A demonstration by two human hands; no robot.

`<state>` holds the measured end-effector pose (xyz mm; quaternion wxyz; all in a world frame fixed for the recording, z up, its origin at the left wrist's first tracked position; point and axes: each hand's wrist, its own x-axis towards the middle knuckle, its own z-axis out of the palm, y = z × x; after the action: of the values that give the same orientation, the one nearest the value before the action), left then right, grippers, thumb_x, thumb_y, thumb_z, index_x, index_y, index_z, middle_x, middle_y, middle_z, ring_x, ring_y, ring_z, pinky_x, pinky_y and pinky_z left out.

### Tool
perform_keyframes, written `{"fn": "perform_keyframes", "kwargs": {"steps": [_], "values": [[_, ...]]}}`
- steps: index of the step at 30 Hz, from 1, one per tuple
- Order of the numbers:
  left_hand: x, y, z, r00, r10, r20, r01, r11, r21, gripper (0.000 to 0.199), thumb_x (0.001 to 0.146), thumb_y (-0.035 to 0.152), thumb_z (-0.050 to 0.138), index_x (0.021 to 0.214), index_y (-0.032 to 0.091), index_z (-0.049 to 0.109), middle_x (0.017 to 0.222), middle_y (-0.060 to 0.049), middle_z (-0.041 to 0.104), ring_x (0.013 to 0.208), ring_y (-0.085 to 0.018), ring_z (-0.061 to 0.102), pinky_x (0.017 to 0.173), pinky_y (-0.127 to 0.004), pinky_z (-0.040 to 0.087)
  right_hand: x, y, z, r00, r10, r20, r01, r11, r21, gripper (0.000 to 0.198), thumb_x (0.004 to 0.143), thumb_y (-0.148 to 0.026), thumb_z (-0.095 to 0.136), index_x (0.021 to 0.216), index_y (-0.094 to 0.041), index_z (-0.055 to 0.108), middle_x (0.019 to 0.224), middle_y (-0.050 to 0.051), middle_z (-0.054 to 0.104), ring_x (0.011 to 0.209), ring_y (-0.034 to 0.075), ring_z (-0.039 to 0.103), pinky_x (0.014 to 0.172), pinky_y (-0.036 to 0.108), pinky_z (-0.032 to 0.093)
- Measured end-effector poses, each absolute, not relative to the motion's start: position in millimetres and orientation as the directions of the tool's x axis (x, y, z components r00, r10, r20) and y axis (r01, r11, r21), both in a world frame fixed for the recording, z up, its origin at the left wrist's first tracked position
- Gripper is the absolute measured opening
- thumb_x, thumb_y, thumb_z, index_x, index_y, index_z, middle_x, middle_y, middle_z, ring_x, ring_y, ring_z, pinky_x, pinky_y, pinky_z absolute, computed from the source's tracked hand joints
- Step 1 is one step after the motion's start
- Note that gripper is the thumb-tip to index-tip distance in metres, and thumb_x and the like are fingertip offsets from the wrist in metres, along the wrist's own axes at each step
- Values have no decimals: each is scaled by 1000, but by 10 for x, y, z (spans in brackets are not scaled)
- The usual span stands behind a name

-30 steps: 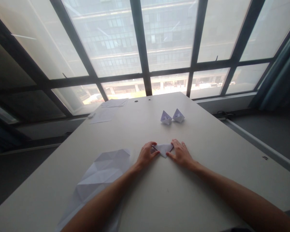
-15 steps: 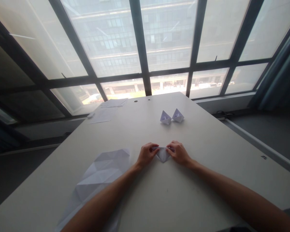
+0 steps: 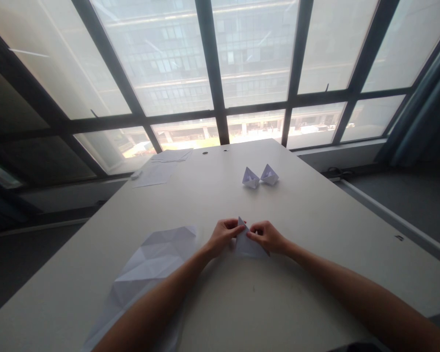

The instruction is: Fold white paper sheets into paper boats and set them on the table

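A small folded piece of white paper (image 3: 250, 247), triangular in outline, is pinched between my two hands just above the table. My left hand (image 3: 223, 235) grips it near its upper corner, thumb on the near face. On the opposite edge, my right hand (image 3: 268, 236) pinches the paper between thumb and bent fingers. Behind the hands stand two folded paper boats, a left one (image 3: 250, 179) and a right one (image 3: 269, 175), side by side. A large creased sheet of paper (image 3: 154, 264) lies left of my hands, partly hidden under my left forearm.
The white table (image 3: 308, 293) runs toward the windows. Several flat paper sheets (image 3: 171, 156) lie at its far left, with a small pale object (image 3: 136, 174) beside them. A dark round spot (image 3: 205, 153) marks the far end. A blue curtain (image 3: 421, 107) hangs at the right.
The folded paper has been turned: its point faced down toward me, and now a corner points up with a broad edge nearer me. Both hands have shifted their grip on it.
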<state>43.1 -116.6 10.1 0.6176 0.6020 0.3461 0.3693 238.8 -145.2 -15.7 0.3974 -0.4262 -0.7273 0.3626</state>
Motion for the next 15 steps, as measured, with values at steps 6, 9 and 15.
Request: {"fn": "perform_keyframes", "kwargs": {"steps": [6,9,15], "values": [[451,-1193,119,452,891,-48,44,31,999,37,75,49,74,82,12,76,58,-1,60,48,-9,49,42,-18,34,2366,-1467,-166,-354,897,265,289,374,-881,30,84,-36,58,62,-16,59,56,-5,45,53,9,38,51,22,29],[461,-1169,72,396,915,-80,-1,88,996,37,74,48,75,83,12,75,55,2,55,45,-6,43,42,-18,32,2342,-1470,-164,-344,902,260,314,371,-874,32,84,-38,57,61,-16,57,56,-5,44,54,9,38,51,21,28],[481,-1099,-42,295,951,-90,-195,152,969,43,68,51,79,85,12,74,65,-1,61,55,-10,54,53,-21,42,2316,-1461,-164,-295,913,281,330,374,-867,34,86,-41,56,62,-16,57,57,-4,47,56,10,40,53,21,31]]}}
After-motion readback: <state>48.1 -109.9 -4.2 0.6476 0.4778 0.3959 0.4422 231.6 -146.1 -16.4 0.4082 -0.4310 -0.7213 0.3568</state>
